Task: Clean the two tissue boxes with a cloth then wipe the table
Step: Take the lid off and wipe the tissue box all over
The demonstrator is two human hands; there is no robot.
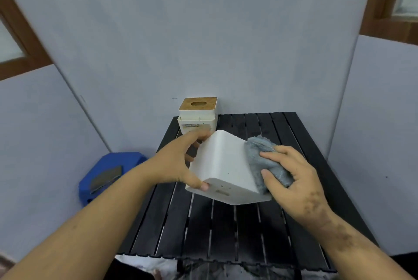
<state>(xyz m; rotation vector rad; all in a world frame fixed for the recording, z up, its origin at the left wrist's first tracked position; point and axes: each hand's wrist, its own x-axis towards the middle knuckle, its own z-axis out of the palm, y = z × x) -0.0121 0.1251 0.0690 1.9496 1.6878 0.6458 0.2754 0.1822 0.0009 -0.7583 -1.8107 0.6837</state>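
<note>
A white tissue box (222, 166) is tipped on its side and held above the black slatted table (237, 230). My left hand (175, 163) grips its left side, thumb on the near bottom edge. My right hand (291, 177) presses a grey cloth (264, 164) against the box's right face. A second tissue box (198, 115), white with a cork-coloured lid and an oval slot, stands upright at the table's far left corner, just behind the held box.
Pale walls close in behind and on both sides of the table. A blue bin (108, 175) stands on the floor to the left. Wooden window frames (389, 1) show at the upper corners.
</note>
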